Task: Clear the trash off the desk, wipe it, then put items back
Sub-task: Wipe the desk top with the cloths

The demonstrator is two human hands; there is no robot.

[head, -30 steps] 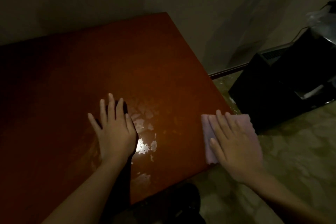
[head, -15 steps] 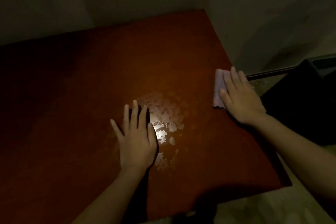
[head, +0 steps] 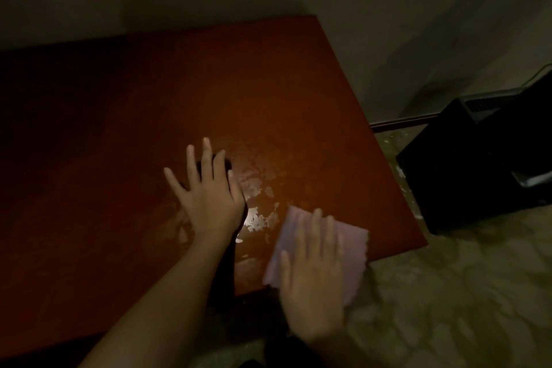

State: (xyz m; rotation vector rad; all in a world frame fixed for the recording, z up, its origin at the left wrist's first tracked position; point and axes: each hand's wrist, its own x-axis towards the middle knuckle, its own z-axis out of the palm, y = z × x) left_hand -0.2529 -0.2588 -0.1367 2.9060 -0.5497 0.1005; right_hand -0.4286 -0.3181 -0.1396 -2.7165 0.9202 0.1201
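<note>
A reddish-brown desk (head: 283, 92) fills most of the view in dim light. My left hand (head: 209, 191) lies flat on its middle with the fingers spread and straight. A pale pink cloth (head: 352, 251) lies at the desk's near right corner, partly over the edge. My right hand (head: 310, 278), blurred by motion, presses flat on the cloth with straight fingers. A shiny patch of worn finish (head: 257, 188) glints between the two hands.
A black boxy device (head: 478, 164) stands on the floor right of the desk, with a cable behind it. A pale wall (head: 418, 24) runs behind the desk. Mottled floor (head: 463, 293) lies at the lower right.
My right hand has swept the cloth from the desk's right edge back toward me, to the near right corner. My left hand has stayed flat in the same spot.
</note>
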